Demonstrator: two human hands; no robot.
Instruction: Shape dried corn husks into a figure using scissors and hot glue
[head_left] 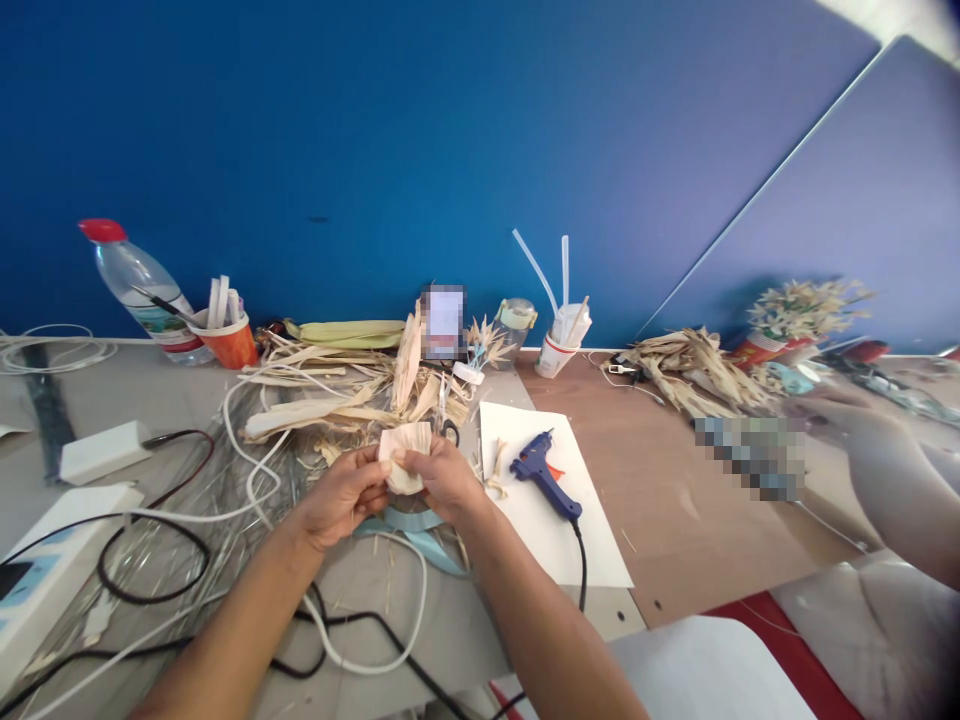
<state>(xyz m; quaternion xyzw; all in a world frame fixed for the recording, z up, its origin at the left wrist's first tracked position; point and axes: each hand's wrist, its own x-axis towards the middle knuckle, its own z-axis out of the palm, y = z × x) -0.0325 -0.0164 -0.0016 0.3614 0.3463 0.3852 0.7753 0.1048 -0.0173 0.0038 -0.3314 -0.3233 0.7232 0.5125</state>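
Between my two hands is a pale, flattened piece of dried corn husk (406, 444). My left hand (346, 494) pinches its left edge. My right hand (448, 478) grips the right side, with the thumb lying over its front. Just behind the hands lie scissors (450, 430), partly hidden, and a heap of dried corn husks (322, 412). Under the hands a light blue ribbon (420, 535) curls on the table. To the right, a blue glue gun (545, 476) rests on a white sheet of paper (592, 555), apart from my right hand.
A power strip (45, 580), a white adapter (105, 452) and looping cables take up the left side. Along the wall stand a plastic bottle (139, 275), an orange cup (229, 342), a phone (445, 320) and a paper cup (555, 357). At right, another person's arm (900, 480) reaches in.
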